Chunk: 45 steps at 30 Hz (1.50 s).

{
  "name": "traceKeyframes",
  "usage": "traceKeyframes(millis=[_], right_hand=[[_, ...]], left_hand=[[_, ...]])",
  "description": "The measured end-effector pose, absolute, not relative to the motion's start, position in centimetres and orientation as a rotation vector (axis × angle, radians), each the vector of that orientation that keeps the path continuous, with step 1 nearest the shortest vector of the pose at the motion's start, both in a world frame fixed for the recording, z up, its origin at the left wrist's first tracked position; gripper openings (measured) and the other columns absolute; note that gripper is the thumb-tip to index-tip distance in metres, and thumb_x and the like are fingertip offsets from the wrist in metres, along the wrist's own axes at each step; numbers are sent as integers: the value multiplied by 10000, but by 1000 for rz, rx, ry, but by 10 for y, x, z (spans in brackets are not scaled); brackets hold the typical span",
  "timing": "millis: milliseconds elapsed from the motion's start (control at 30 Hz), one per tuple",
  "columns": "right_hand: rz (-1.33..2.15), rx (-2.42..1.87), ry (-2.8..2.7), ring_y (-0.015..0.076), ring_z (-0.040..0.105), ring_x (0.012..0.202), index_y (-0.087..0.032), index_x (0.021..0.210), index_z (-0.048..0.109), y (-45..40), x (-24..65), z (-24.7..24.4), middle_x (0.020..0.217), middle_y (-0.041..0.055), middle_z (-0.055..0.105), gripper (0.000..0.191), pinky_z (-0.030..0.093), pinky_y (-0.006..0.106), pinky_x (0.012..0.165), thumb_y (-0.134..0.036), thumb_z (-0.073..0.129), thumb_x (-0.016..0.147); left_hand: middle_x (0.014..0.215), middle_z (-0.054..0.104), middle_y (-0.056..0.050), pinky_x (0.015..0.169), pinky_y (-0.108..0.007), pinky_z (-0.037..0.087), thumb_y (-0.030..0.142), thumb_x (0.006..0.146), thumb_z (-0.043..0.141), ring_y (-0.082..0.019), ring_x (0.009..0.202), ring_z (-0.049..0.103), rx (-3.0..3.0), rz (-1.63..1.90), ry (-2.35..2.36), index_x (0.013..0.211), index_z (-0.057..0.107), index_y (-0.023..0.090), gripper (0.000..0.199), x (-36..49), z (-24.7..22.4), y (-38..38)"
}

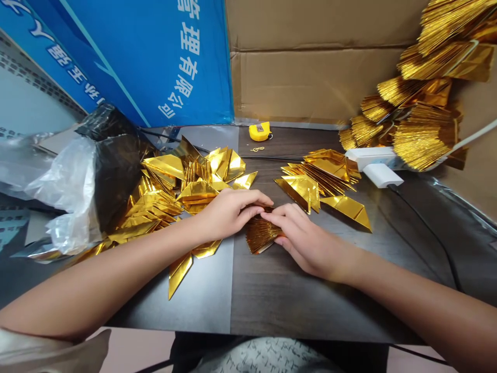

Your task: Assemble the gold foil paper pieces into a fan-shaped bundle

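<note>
A bundle of folded gold paper [261, 235] stands fanned out between my hands over the middle of the table. My left hand [236, 210] bends over its upper left edge, fingers closed on it. From the right, my right hand [303, 238] grips the same bundle between thumb and fingers, its fingertips touching those of my left hand. Loose folded gold pieces [198, 191] lie heaped to the left, partly behind my left forearm. A smaller stack of gold pieces [328, 171] rests beyond my right hand, with a single gold piece [347, 210] beside it.
At the back stand a yellow tape measure [259, 131], a blue printed panel [155, 57] and a cardboard sheet [291, 67]. Plastic bags [73, 181] sit at left. On the right are a white power strip [373, 155], a plugged charger [382, 175], a black cable and piled gold fans [421, 134].
</note>
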State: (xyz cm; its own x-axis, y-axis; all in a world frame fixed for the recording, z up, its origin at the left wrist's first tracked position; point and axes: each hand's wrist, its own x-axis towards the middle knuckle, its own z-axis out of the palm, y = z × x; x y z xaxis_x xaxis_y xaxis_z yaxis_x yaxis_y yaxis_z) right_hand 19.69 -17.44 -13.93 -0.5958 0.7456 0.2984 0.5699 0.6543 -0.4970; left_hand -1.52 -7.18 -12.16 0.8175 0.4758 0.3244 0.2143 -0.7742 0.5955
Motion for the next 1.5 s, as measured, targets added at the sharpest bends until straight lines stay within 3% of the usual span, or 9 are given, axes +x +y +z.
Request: traceKeyframes(millis=[133, 267, 400, 533, 733, 967, 1067, 1367, 1500], right_hand=[[535, -1028, -2360, 281, 527, 1153, -198, 1532, 299, -173, 198, -140, 1230, 146, 550, 563, 514, 520, 998, -86, 424, 995], [502, -1043, -2307, 289, 539, 1126, -200, 1362, 475, -171, 199, -143, 1186, 140, 600, 388, 520, 509, 947, -107, 476, 985], [430, -1052, -2336, 278, 542, 1070, -182, 1274, 513, -170, 200, -143, 1145, 134, 625, 289, 511, 493, 915, -123, 495, 992], [417, -1034, -2357, 280, 540, 1065, -188, 1301, 499, -170, 202, -142, 1136, 128, 629, 313, 517, 489, 906, -128, 496, 994], [406, -1064, -2341, 281, 546, 1094, -213, 1301, 510, -170, 202, -142, 1165, 129, 582, 341, 532, 492, 926, -106, 497, 977], [303, -1118, -2306, 297, 522, 1176, -202, 1298, 536, -174, 201, -139, 1324, 170, 465, 357, 527, 506, 956, -102, 511, 956], [306, -1124, -2335, 313, 506, 1189, -212, 1295, 531, -173, 201, -138, 1292, 161, 520, 346, 500, 547, 967, -111, 510, 964], [350, -1115, -2343, 303, 497, 1151, -215, 1283, 521, -172, 199, -137, 1144, 124, 607, 333, 498, 537, 969, -97, 505, 972], [395, -1110, -2333, 305, 534, 1188, -232, 1357, 481, -172, 198, -140, 1202, 133, 599, 410, 502, 560, 983, -87, 479, 973]], left_hand=[[1044, 764, -52, 846, -246, 578, 136, 968, 530, -129, 953, 729, 2443, 585, 501, 1099, 683, 160, 204, -17, -123, -70], [1011, 752, -49, 850, -270, 560, 160, 974, 545, -144, 957, 706, 2516, 669, 580, 1089, 674, 169, 173, -15, -126, -72], [927, 743, -31, 781, -244, 529, 151, 955, 578, -134, 878, 693, 2504, 674, 599, 987, 673, 157, 100, -14, -125, -74], [912, 759, -25, 744, -220, 515, 172, 962, 590, -116, 818, 703, 2434, 554, 486, 1000, 701, 159, 118, -18, -123, -70], [1033, 738, -88, 838, -245, 542, 158, 978, 547, -140, 966, 694, 2404, 516, 320, 1125, 728, 154, 233, -27, -122, -61], [932, 775, -47, 773, -219, 549, 200, 955, 622, -116, 817, 716, 2404, 607, 490, 1056, 763, 180, 175, -24, -123, -67], [924, 784, -38, 785, -224, 553, 208, 950, 630, -121, 813, 723, 2410, 572, 505, 1030, 772, 191, 164, -23, -122, -68], [898, 780, -43, 737, -203, 524, 215, 949, 634, -113, 781, 714, 2364, 488, 447, 1091, 774, 185, 202, -25, -125, -66], [913, 784, -35, 761, -197, 532, 198, 948, 625, -110, 800, 721, 2341, 436, 442, 1085, 771, 193, 201, -25, -120, -66]])
